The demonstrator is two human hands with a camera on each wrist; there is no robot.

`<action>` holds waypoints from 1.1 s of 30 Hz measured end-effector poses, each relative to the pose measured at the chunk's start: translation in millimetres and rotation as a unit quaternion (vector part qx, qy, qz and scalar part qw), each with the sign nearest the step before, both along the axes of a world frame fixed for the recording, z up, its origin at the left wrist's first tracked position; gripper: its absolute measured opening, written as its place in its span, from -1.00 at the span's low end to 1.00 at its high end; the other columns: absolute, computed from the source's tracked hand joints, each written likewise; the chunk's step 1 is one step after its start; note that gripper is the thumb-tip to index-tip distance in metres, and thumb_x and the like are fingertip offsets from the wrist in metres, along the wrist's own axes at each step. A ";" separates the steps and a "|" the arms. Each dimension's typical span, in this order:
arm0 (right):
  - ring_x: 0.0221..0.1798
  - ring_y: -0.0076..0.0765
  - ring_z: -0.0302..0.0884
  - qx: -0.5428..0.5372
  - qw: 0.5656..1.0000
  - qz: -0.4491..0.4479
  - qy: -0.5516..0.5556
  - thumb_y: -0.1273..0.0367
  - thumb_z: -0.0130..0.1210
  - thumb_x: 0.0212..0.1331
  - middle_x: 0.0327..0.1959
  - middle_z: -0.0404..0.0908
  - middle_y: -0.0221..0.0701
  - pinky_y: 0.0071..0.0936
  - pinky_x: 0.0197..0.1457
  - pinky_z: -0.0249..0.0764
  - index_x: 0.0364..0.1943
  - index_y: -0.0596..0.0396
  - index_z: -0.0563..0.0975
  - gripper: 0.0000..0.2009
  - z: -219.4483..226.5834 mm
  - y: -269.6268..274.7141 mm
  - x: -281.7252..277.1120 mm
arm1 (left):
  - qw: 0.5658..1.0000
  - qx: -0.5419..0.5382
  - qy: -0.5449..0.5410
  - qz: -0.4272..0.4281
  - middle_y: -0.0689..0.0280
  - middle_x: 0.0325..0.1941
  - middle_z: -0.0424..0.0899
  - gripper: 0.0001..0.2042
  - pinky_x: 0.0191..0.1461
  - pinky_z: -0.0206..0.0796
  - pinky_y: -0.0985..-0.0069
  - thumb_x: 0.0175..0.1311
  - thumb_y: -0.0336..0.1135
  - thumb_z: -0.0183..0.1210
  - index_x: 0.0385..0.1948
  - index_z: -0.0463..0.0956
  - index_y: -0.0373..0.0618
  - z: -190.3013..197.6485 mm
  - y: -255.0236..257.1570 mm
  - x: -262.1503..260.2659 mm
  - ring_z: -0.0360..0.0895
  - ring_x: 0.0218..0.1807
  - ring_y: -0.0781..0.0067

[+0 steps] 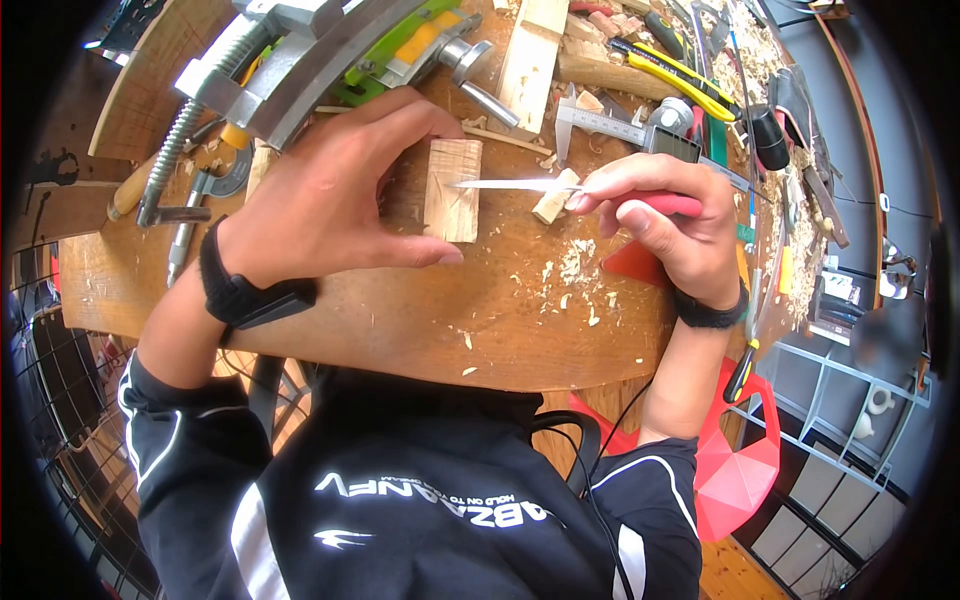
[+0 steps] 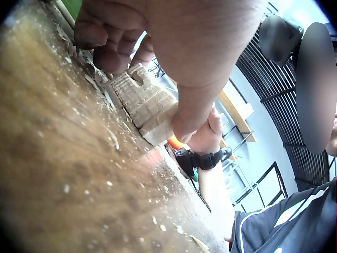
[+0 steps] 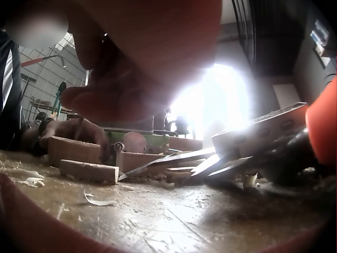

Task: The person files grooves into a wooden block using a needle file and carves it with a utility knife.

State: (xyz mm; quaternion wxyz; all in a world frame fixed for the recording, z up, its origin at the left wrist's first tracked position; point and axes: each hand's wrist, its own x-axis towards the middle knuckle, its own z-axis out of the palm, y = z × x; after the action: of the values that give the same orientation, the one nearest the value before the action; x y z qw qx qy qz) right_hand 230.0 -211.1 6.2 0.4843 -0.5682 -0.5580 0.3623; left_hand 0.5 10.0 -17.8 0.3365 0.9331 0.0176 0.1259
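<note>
A rectangular wooden block (image 1: 453,190) lies on the workbench; the left wrist view shows grooves and a notch cut in the block (image 2: 150,100). My left hand (image 1: 320,195) arches around it in a wide C, fingers by its far end and thumb just off its near end, with a small gap showing. My right hand (image 1: 680,215) holds a red-handled tool (image 1: 668,203) between thumb and fingers. Its slim pointed metal blade (image 1: 515,184) reaches left, its tip overlapping the block in the head view. A smaller wood piece (image 1: 556,197) lies beneath the blade.
A metal vise (image 1: 320,75) stands at the back left. Behind the right hand lie a digital caliper (image 1: 610,127), a yellow utility knife (image 1: 690,85) and a wooden plank (image 1: 528,65). Wood shavings (image 1: 575,265) are scattered over the workbench (image 1: 520,340), whose front edge meets the person's torso.
</note>
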 end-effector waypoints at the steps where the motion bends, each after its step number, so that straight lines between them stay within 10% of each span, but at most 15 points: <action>1: -0.07 -0.38 0.75 -0.001 1.000 0.003 0.004 0.43 0.20 0.35 -0.15 0.79 -0.24 -0.49 -0.03 0.63 -0.05 0.27 0.69 -0.80 -0.2 -0.3 0.3 | 1.000 -0.002 0.001 0.001 0.31 -0.11 0.52 -0.28 -0.32 0.33 0.51 -0.15 -0.09 0.62 0.11 0.50 -0.13 -0.1 -0.1 0.1 0.43 -0.37 0.43; 33: -0.10 -0.39 0.73 0.014 0.999 0.008 0.027 0.44 0.17 0.38 -0.16 0.77 -0.22 -0.52 -0.11 0.63 -0.05 0.30 0.67 -0.79 0.0 -1.0 0.0 | 1.000 0.005 -0.001 -0.001 0.30 -0.08 0.54 -0.26 -0.31 0.36 0.51 -0.14 -0.04 0.62 0.12 0.50 -0.14 -1.8 1.1 0.1 0.46 -0.36 0.42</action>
State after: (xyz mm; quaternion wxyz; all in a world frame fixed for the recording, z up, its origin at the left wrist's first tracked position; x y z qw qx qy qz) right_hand 230.0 -212.1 6.2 0.5045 -0.5466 -0.5544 0.3733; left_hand 0.6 11.1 -19.6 0.3317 0.9347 0.0154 0.1267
